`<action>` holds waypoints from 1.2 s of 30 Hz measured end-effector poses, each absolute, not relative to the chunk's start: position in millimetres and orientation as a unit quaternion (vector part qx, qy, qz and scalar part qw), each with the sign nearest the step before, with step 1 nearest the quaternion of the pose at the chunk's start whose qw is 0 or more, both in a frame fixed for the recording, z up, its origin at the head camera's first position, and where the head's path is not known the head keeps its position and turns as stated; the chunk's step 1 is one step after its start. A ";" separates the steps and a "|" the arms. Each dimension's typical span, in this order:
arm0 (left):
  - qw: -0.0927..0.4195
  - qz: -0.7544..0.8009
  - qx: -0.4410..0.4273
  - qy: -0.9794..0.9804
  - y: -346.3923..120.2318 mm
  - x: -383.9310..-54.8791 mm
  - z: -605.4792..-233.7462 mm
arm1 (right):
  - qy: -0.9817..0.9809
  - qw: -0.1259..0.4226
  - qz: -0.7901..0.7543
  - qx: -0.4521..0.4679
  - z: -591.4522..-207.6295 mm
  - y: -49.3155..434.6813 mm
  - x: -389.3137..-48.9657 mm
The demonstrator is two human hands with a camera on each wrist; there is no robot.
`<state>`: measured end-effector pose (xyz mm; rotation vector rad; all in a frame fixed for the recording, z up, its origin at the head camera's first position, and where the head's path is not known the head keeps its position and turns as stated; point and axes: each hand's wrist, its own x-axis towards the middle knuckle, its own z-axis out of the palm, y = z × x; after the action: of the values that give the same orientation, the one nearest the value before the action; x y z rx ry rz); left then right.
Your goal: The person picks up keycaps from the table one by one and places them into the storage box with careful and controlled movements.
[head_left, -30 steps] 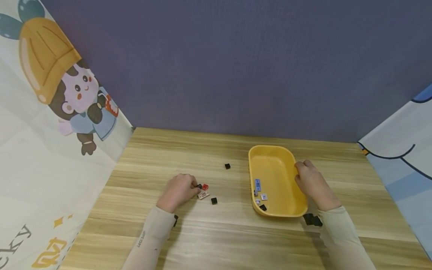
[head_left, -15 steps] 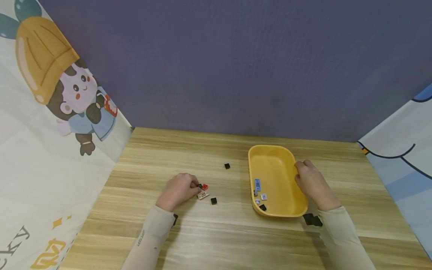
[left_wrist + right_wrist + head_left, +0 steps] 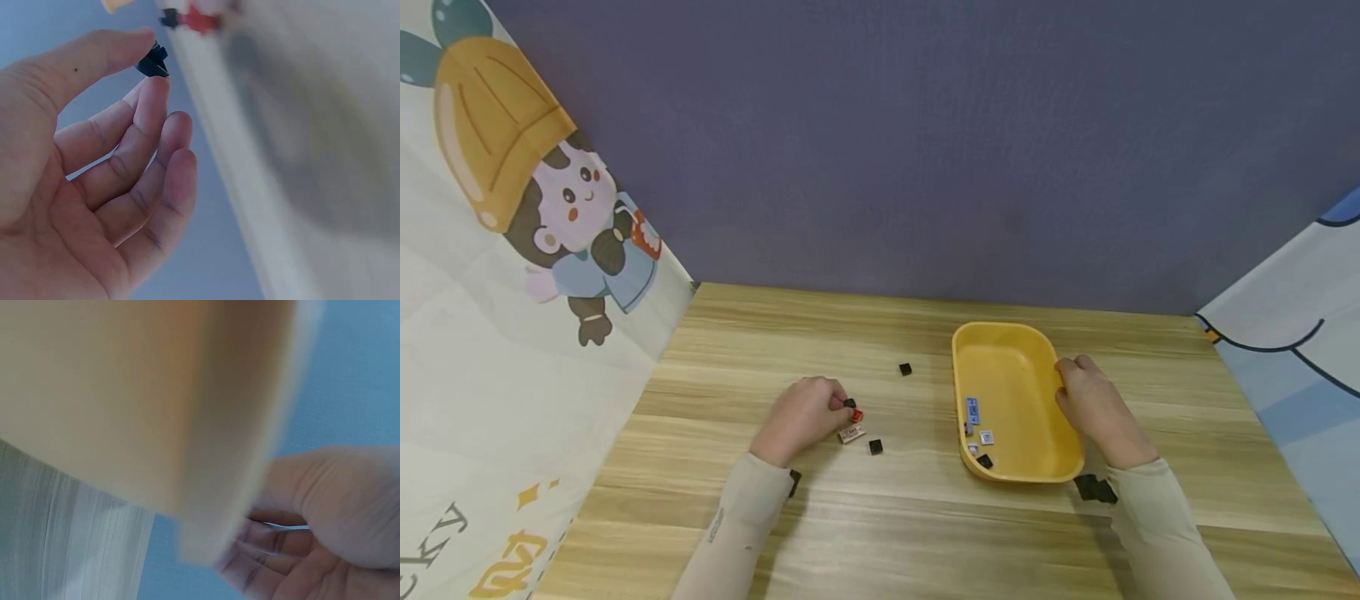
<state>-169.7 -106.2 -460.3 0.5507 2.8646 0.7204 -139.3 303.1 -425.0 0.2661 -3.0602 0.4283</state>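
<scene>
My left hand (image 3: 801, 419) pinches a small black toy brick (image 3: 154, 61) between thumb and fingertips; the left wrist view shows it lifted off the table. Right by these fingers lie a red brick (image 3: 857, 415) and a beige printed brick (image 3: 852, 433). My right hand (image 3: 1096, 408) grips the right rim of a yellow plastic tray (image 3: 1011, 367), thumb on one side of the wall and fingers beneath in the right wrist view. Inside the tray, along its near left side, are a blue printed brick (image 3: 973, 410), a white one (image 3: 987, 437) and a black one (image 3: 984, 461).
Loose black bricks lie on the wooden table (image 3: 925, 533): one farther back (image 3: 906, 369), one near the beige brick (image 3: 876, 447), another beside the left sleeve (image 3: 793, 482). Black pieces (image 3: 1095, 488) sit by the right wrist. A dark blue panel (image 3: 925, 167) stands behind the table.
My left hand has moved slightly up and right, with the black brick now in its pinch. The right hand and tray stay in place.
</scene>
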 end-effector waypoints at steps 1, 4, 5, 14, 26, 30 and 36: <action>0.063 0.240 0.190 0.950 -102.7 -170.7 -456.9 | -0.986 0.021 0.138 0.086 -425.1 303.6 -139.2; 0.053 0.242 0.210 0.946 -87.7 -173.3 -444.8 | -0.987 0.018 0.139 0.084 -424.9 303.9 -139.3; 0.051 0.244 0.218 0.944 -81.7 -174.4 -441.0 | -0.987 0.017 0.140 0.083 -424.8 304.0 -139.4; 0.034 0.209 0.296 0.931 -19.3 -182.9 -416.2 | -0.987 0.012 0.140 0.084 -424.8 302.0 -140.6; 0.016 0.179 0.395 0.901 54.3 -177.3 -404.5 | -0.987 0.019 0.136 0.087 -424.2 302.0 -139.5; 0.009 0.167 0.409 0.897 64.0 -176.0 -403.6 | -0.986 0.023 0.137 0.087 -424.7 302.6 -139.0; 0.006 0.147 0.413 0.899 71.1 -173.9 -404.0 | -0.987 0.018 0.136 0.088 -423.5 304.0 -139.1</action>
<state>-173.9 71.1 -404.0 1.2930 2.8130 0.4606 -139.1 304.0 -423.5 0.2723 -3.0636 0.4235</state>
